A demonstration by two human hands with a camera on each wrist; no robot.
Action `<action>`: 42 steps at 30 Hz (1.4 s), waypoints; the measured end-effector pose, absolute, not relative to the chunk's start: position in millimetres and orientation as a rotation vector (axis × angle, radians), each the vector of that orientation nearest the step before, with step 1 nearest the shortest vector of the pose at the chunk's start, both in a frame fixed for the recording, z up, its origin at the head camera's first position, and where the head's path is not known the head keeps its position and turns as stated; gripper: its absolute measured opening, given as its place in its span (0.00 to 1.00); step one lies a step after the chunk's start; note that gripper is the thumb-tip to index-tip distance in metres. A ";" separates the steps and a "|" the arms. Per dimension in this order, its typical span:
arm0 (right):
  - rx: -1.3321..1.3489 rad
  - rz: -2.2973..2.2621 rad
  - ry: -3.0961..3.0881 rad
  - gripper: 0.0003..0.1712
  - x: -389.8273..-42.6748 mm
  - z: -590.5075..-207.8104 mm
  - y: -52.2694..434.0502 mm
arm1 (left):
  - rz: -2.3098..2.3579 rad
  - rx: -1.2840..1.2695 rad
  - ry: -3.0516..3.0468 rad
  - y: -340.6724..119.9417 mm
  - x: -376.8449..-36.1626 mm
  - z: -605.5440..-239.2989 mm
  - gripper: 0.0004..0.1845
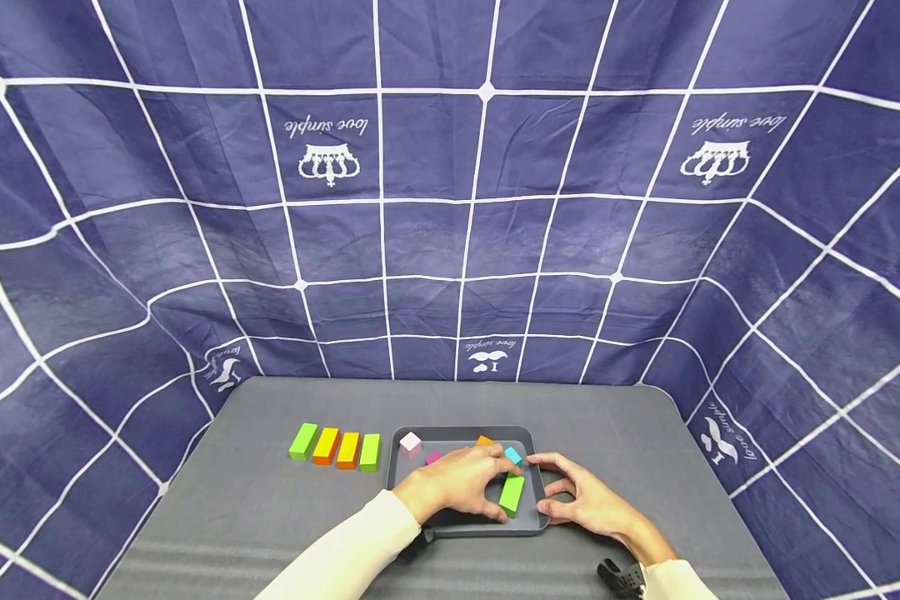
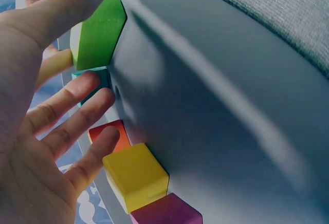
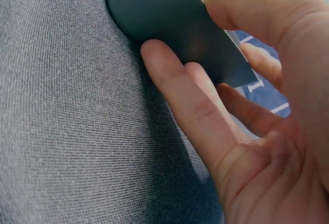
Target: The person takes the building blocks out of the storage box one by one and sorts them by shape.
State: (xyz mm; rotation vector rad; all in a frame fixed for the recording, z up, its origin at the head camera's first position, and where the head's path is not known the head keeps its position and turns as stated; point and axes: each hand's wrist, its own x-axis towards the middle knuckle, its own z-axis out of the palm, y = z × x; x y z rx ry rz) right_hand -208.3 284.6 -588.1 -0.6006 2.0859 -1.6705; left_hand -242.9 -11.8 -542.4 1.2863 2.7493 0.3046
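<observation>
A dark grey tray (image 1: 468, 530) on the table holds several coloured blocks. My left hand (image 1: 457, 479) reaches over it, pinching a long green block (image 1: 512, 494) end to end between thumb and index finger, at the tray's right side. In the left wrist view, its other fingers spread near a teal block (image 2: 97, 82), an orange block (image 2: 115, 134) and a yellow cube (image 2: 136, 175). My right hand (image 1: 588, 500) is at the tray's right edge. Seen from the right wrist, the thumb meets the rim and extended fingers rest along the tray's outer wall (image 3: 169, 18).
Left of the tray, green (image 1: 303, 442) and orange-yellow blocks (image 1: 326, 446) stand in a row on the grey table (image 1: 232, 508). A pink-white cube (image 1: 410, 444) and a magenta block (image 1: 433, 457) lie inside the tray. Blue gridded cloth (image 1: 427, 242) hangs behind and at both sides.
</observation>
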 end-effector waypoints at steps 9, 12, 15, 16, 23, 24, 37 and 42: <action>-0.638 -1.673 2.085 0.45 -209.5 -586.7 285.0 | 0.296 1.276 2.760 -7.1 -242.2 -540.7 0.35; -0.635 -1.679 2.076 0.45 -209.6 -587.3 285.2 | 0.291 1.300 2.759 -6.4 -242.5 -542.2 0.35; -0.628 -1.677 2.078 0.45 -210.2 -587.4 285.3 | 0.289 1.317 2.763 -5.7 -242.7 -542.6 0.35; -0.629 -1.678 2.078 0.45 -210.3 -587.5 285.2 | 0.288 1.319 2.765 -5.6 -242.6 -542.5 0.34; -0.620 -1.679 2.074 0.45 -209.1 -586.7 284.6 | 0.287 1.318 2.770 -5.9 -241.5 -542.0 0.34; -0.614 -1.683 2.067 0.45 -208.9 -586.7 284.4 | 0.287 1.316 2.770 -6.1 -241.4 -542.2 0.34; -0.625 -1.685 2.070 0.45 -207.6 -585.4 283.8 | 0.335 1.324 2.779 -12.7 -244.7 -541.9 0.34; -0.626 -1.687 2.079 0.45 -207.1 -585.7 283.0 | 0.347 1.326 2.793 -17.7 -244.8 -540.6 0.34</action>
